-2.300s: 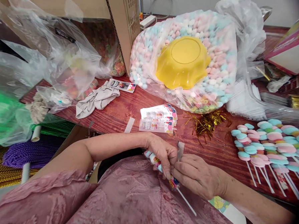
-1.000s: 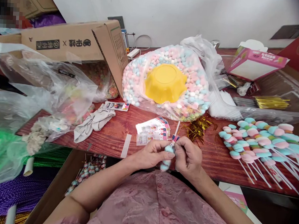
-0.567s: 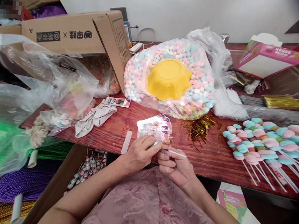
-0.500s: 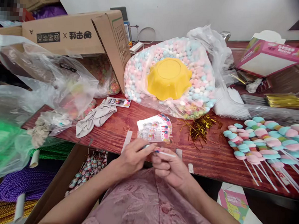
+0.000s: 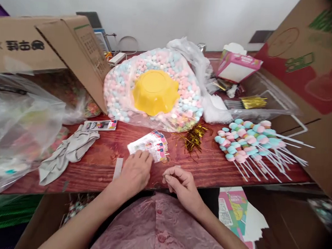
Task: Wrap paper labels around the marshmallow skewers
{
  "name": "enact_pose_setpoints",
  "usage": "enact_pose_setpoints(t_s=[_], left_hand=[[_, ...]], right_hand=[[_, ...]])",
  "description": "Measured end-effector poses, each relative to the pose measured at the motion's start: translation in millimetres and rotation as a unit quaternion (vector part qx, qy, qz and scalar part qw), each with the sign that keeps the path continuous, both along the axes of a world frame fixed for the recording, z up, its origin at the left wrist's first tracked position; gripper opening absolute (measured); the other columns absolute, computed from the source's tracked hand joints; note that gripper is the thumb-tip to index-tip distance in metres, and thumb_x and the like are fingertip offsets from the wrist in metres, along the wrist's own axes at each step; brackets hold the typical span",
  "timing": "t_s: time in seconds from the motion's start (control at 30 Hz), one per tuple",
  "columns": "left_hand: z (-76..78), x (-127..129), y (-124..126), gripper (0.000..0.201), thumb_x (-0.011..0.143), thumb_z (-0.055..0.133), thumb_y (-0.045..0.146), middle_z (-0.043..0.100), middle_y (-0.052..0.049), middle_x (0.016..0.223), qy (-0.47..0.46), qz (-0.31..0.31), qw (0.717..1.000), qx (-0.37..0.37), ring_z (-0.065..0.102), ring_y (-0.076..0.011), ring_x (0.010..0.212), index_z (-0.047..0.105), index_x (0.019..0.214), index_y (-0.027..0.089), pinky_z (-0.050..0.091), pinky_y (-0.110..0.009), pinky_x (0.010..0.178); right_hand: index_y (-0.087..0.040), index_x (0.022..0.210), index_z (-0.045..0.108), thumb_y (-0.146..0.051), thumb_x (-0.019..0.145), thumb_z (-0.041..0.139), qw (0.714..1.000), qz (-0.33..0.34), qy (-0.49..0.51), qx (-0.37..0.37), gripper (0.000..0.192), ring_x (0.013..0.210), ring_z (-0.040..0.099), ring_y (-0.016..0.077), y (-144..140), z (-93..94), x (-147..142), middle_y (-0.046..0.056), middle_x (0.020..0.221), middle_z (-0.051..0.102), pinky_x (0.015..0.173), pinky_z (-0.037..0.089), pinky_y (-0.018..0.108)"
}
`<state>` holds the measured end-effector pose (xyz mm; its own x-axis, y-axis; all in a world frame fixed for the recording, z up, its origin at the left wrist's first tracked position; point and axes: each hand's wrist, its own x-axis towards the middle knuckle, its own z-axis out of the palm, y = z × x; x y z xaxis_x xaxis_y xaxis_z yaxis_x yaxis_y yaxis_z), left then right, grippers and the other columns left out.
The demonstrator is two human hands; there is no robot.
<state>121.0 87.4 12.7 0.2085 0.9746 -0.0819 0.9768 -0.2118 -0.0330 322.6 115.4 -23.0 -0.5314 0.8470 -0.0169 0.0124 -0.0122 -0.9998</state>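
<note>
A stack of printed label cards [image 5: 149, 146], pink, blue and white with print too small to read, lies fanned near the front edge of a red wooden table [image 5: 208, 167]. The left hand [image 5: 134, 173] rests palm down with its fingertips on the stack's near left corner, gripping nothing. The right hand [image 5: 181, 183], just to the right and off the cards, is loosely curled with thumb and forefinger pinched together; whether anything sits between them cannot be told. Beyond the cards, gold foil twist ties [image 5: 193, 138] lie beside a clear bag of pastel marshmallows [image 5: 120, 88] bearing an upturned yellow bowl [image 5: 155, 91]. To the right, marshmallow skewers [image 5: 245, 141] lie piled, sticks pointing right. At far left a cardboard box [image 5: 28, 48] carries bold black characters, seen inverted. A grey cloth [image 5: 68, 153] lies at near left; a pink carton [image 5: 237, 67] sits at far right, its lettering unreadable.
</note>
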Motion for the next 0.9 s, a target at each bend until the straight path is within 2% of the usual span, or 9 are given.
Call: enact_pose_setpoints(t_s=[0.1,0.17,0.23,0.27,0.33,0.4,0.6,0.73,0.9], left_hand=[[-14.9,31,38,0.035,0.081,0.043,0.001,0.065,-0.018,0.105,0.045,-0.024,0.999,-0.004,0.061,-0.0311,0.102,0.066,0.106,0.009,0.053,-0.039,0.078],[-23.6,31,44,0.036,0.082,0.040,-0.002,0.065,-0.018,0.102,0.050,-0.019,0.999,0.006,0.061,-0.0305,0.101,0.067,0.103,0.008,0.053,-0.037,0.076],[-29.1,23,43,0.034,0.083,0.039,-0.002,0.066,-0.017,0.099,0.032,-0.005,0.999,0.010,0.062,-0.0293,0.097,0.068,0.099,0.009,0.052,-0.037,0.076],[-30.8,18,41,0.034,0.083,0.040,-0.001,0.066,-0.016,0.099,0.016,0.001,1.000,0.015,0.062,-0.0285,0.095,0.068,0.098,0.010,0.052,-0.037,0.077],[-33.1,8,39,0.031,0.083,0.042,0.000,0.067,-0.014,0.100,-0.022,0.003,0.999,0.042,0.061,-0.0266,0.094,0.068,0.097,0.012,0.052,-0.038,0.081],[-35.6,1,38,0.029,0.084,0.043,0.002,0.067,-0.012,0.098,-0.051,-0.001,0.995,0.087,0.060,-0.0246,0.094,0.067,0.093,0.015,0.052,-0.037,0.083],[-43.7,-3,37,0.025,0.085,0.048,0.004,0.065,-0.010,0.081,-0.045,-0.044,0.987,0.150,0.058,-0.0250,0.084,0.066,0.073,0.017,0.051,-0.038,0.075],[-43.0,-2,28,0.021,0.090,0.049,0.011,0.067,-0.010,0.091,-0.061,-0.014,0.989,0.131,0.057,-0.0255,0.089,0.069,0.089,0.017,0.051,-0.037,0.073],[-42.0,-8,19,0.024,0.087,0.048,0.005,0.067,-0.011,0.098,-0.109,0.001,0.990,0.094,0.057,-0.0248,0.094,0.069,0.089,0.016,0.052,-0.037,0.079]], right_hand=[[-0.019,0.085,0.065,-0.025,0.094,0.052,0.959,-0.101,-0.121,0.237,0.016,0.072,0.057,0.0144,7,5.7,44,0.003,0.078,0.064,0.068,0.046,0.028],[-0.020,0.086,0.065,-0.023,0.093,0.054,0.908,-0.210,-0.197,0.304,0.013,0.074,0.060,0.0156,18,4.9,86,0.004,0.080,0.066,0.070,0.048,0.028],[-0.019,0.091,0.066,-0.025,0.092,0.056,0.838,-0.311,-0.285,0.345,0.012,0.076,0.062,0.0178,31,0.6,129,0.006,0.085,0.068,0.073,0.049,0.031],[-0.018,0.093,0.068,-0.027,0.091,0.057,0.786,-0.350,-0.353,0.369,0.014,0.079,0.063,0.0196,38,-2.5,148,0.008,0.088,0.069,0.073,0.048,0.032],[-0.016,0.097,0.070,-0.029,0.092,0.053,0.682,-0.381,-0.490,0.386,0.022,0.087,0.062,0.0245,51,-9.5,176,0.012,0.095,0.069,0.074,0.046,0.034],[-0.015,0.097,0.072,-0.031,0.092,0.050,0.636,-0.362,-0.566,0.380,0.027,0.088,0.060,0.0261,60,-16.6,191,0.014,0.097,0.069,0.072,0.044,0.035],[-0.014,0.093,0.074,-0.027,0.091,0.049,0.619,-0.333,-0.602,0.380,0.028,0.081,0.058,0.0243,71,-38.0,195,0.013,0.089,0.069,0.067,0.041,0.034],[-0.012,0.085,0.074,-0.029,0.091,0.049,0.626,-0.354,-0.579,0.384,0.030,0.078,0.063,0.0248,73,-51.1,202,0.013,0.083,0.071,0.066,0.043,0.033],[-0.015,0.088,0.077,-0.038,0.090,0.057,0.645,-0.399,-0.509,0.407,0.031,0.073,0.069,0.0253,67,-32.9,208,0.015,0.079,0.074,0.065,0.048,0.032]])
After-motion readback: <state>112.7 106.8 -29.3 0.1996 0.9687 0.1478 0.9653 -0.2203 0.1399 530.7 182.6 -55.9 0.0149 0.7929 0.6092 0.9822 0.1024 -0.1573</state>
